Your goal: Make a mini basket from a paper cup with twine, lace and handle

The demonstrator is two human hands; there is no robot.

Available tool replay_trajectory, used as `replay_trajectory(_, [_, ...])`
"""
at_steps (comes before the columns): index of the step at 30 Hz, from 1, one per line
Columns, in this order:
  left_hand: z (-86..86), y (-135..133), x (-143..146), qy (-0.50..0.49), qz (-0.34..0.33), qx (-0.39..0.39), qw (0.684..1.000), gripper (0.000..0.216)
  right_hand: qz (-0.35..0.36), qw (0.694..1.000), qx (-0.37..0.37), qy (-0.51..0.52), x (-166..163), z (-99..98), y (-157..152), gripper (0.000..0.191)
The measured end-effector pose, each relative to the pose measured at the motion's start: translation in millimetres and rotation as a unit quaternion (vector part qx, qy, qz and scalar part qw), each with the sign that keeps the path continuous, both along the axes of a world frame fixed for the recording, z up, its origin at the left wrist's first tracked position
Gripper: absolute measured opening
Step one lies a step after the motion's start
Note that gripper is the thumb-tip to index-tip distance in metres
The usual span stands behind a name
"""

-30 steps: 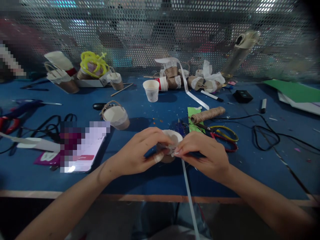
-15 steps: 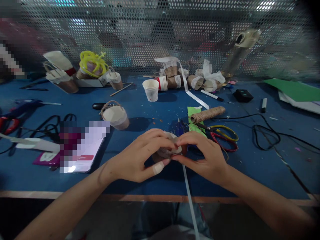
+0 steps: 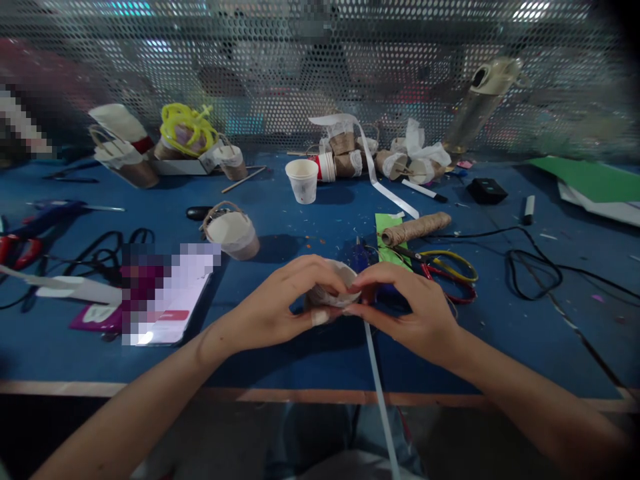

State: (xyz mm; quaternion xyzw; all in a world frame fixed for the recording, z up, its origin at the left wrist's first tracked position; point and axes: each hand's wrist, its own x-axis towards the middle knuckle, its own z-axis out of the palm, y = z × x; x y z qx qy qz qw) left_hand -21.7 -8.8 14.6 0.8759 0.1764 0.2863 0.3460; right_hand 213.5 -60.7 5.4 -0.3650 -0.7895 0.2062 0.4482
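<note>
Between my two hands, low over the front of the table, is a paper cup (image 3: 345, 272) with its pale rim facing up. My left hand (image 3: 287, 297) wraps its near left side, thumb outside and fingertips at the rim; a pale bandage covers part of that thumb. Opposite it, my right hand (image 3: 410, 307) pinches the cup's right edge with thumb and fingers. A narrow white ribbon (image 3: 379, 387) runs from under the right fingertips down past the table edge. Most of the cup's wall is hidden by my fingers. Just beyond stands a blue glue gun (image 3: 359, 253), partly covered.
A handled cup (image 3: 234, 233) and a phone (image 3: 173, 300) lie to the left. On the right are a twine roll (image 3: 417, 229), scissors (image 3: 450, 277) and a black cable (image 3: 530, 267). A white cup (image 3: 303, 180) stands farther back before a perforated metal screen (image 3: 280, 80).
My left fingers have drawn back from the cup's opening, so more of its inside shows. The left thumb has shifted slightly up along the near wall. My right hand has barely moved.
</note>
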Motion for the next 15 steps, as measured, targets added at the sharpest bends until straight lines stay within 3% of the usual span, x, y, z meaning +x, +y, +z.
replay_trajectory(6, [3.6, 2.1, -4.0, -0.09, -0.005, -0.069, 0.994, 0.027, 0.002, 0.999, -0.04, -0.001, 6.6, 2.6, 2.9, 0.021])
replay_trajectory(15, [0.9, 4.1, -0.1, -0.127, -0.025, -0.126, 0.984, 0.025, 0.057, 0.995, -0.08, 0.031, 4.2, 2.4, 2.5, 0.011])
